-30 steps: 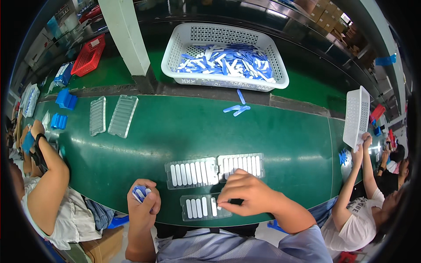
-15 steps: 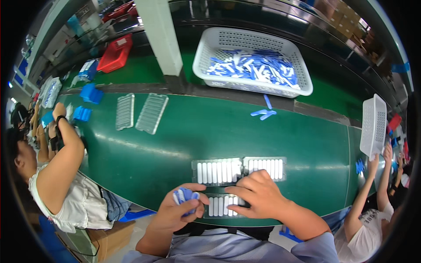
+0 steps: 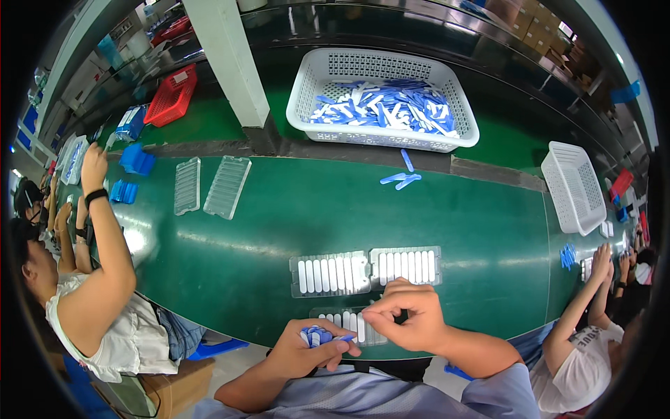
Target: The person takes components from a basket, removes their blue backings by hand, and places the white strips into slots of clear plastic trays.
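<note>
A bunch of small flat strips (image 3: 318,336), blue on one face and white on the other and shaped like mini nail files, sits in my left hand (image 3: 301,350). Its fingers curl round the bunch, low at the table's near edge. My right hand (image 3: 412,318) has thumb and forefinger pinched at the upper end of a white strip (image 3: 361,327) over the near clear tray (image 3: 377,336). My left hand partly hides that tray. Beyond it lie two clear trays, one on the left (image 3: 296,288) and one on the right (image 3: 436,274), with white strips side by side in their slots.
A white basket (image 3: 384,137) of blue and white strips stands at the back. Loose blue strips (image 3: 401,179) lie before it. Two clear trays (image 3: 228,187) and blue stacks (image 3: 137,160) are at left. Co-workers' arms (image 3: 115,244) flank me; another white basket (image 3: 576,188) stands right.
My right hand has gone from spread fingers over the near tray to a pinch there. My left hand has lowered with its bunch. The right-hand basket has shifted away from the co-worker's hands.
</note>
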Available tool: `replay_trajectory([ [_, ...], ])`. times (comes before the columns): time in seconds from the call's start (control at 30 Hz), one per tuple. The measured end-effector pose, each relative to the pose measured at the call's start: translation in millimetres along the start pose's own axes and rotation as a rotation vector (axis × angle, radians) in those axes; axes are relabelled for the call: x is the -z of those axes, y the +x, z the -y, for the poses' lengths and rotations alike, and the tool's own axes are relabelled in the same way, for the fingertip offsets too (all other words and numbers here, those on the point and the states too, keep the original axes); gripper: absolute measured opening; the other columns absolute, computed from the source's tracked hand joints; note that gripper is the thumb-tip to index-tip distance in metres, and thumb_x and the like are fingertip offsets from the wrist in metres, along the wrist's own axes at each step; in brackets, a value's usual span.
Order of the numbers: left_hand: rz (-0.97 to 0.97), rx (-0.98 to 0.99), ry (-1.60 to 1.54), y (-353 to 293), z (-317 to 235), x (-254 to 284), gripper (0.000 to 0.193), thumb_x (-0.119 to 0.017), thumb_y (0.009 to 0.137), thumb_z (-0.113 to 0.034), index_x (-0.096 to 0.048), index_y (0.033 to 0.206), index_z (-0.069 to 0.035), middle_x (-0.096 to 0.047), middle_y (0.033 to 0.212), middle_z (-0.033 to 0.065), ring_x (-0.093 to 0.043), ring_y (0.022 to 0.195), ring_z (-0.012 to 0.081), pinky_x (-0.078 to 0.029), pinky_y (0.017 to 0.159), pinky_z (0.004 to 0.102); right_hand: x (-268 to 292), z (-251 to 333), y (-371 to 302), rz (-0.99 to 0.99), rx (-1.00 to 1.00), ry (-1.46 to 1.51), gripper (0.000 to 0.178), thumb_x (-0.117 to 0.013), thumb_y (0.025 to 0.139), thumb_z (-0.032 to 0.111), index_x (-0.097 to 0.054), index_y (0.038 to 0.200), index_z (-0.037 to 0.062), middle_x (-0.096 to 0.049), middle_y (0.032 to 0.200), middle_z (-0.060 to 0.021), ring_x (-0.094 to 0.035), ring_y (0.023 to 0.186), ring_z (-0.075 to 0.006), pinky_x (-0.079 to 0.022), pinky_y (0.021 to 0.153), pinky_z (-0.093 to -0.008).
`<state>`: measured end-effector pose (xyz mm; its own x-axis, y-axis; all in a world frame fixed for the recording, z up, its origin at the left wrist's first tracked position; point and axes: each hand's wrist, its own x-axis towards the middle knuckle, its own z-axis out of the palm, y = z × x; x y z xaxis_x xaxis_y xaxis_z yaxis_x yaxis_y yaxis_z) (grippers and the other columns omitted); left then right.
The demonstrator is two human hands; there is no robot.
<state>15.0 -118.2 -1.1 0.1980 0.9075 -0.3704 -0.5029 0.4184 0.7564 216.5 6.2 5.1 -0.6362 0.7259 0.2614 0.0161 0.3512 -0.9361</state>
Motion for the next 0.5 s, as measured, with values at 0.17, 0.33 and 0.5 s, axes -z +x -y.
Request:
replay_trajectory([
  [0.17,0.004,-0.079,0.129,-0.3,3.6,-9.1,0.005,-0.066,0.093,0.007,-0.068,0.097,0.008,-0.074,0.09,0.0245,-0.06,0.057,0.0133,-0.048,0.053,0.0274,-1.3,11.8,0.3,0.136,0.103,0.041,0.009,-0.08,0.079,0.005,-0.079,0.086,0.0109,-0.066,0.068,0.0024,-0.054,0.058,-0.0099,-0.037,0.064,-0.0277],
  [0.33,-0.086,-0.093,0.114,-0.3,-13.7,-18.4,0.003,-0.067,0.094,0.004,-0.066,0.095,0.007,-0.072,0.082,0.023,-0.057,0.053,0.0128,-0.046,0.049,0.0262,16.3,0.2,-7.3,-0.174,-0.114,0.144,0.005,-0.078,0.087,0.003,-0.078,0.091,0.0051,-0.071,0.075,-0.003,-0.059,0.063,-0.0083,-0.046,0.063,-0.0257],
  [0.5,-0.14,-0.304,0.058,-9.6,-20.4,4.7,0.007,-0.062,0.098,0.001,-0.064,0.1,0.007,-0.069,0.076,0.0156,-0.054,0.052,0.0094,-0.042,0.048,0.0227,39.6,-7.8,4.7,-0.584,-0.29,0.493,0.014,-0.072,0.095,0.007,-0.071,0.082,0.0018,-0.069,0.072,-0.0049,-0.056,0.06,-0.0058,-0.041,0.053,-0.0216],
])
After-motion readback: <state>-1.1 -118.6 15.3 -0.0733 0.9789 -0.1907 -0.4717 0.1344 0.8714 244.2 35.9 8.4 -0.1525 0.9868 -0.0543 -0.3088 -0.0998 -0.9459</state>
